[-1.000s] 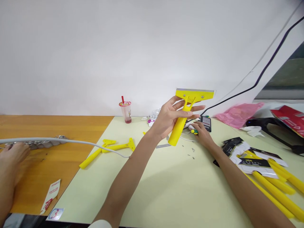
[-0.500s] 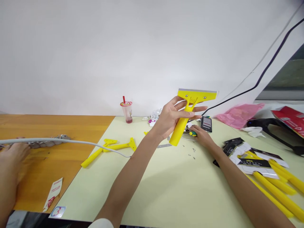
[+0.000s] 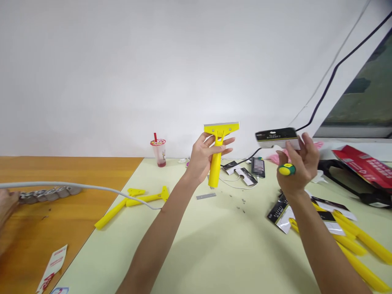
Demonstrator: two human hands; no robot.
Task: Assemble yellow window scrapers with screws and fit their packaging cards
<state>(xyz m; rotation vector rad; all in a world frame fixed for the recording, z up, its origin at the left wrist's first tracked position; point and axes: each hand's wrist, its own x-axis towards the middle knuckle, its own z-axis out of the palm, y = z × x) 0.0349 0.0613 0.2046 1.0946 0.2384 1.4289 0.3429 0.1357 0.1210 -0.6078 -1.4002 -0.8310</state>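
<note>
My left hand [image 3: 200,157] grips a yellow scraper [image 3: 216,163] by the neck, upright, its metal blade edge at the top. Two screws show in the scraper's head. Raised to the right, my right hand [image 3: 298,163] pinches a black-and-white packaging card [image 3: 275,136] between thumb and fingers. A screwdriver with a green and yellow handle [image 3: 287,169] is tucked in the same palm; its shaft is hidden. Below the hands a loose metal blade [image 3: 206,196] and several small screws [image 3: 241,201] lie on the pale tabletop [image 3: 214,245].
Two yellow scrapers [image 3: 134,200] lie to the left, near a grey cable [image 3: 107,188]. Carded scrapers [image 3: 361,241] pile up at the right. Behind are a drink cup [image 3: 159,153], more cards [image 3: 246,176] and a phone [image 3: 257,167]. Another person's hand [image 3: 7,204] is at far left.
My right hand has risen from the tabletop and moved right, now with a card and the screwdriver. The scraper in my left hand appears farther left and more upright. The view has shifted.
</note>
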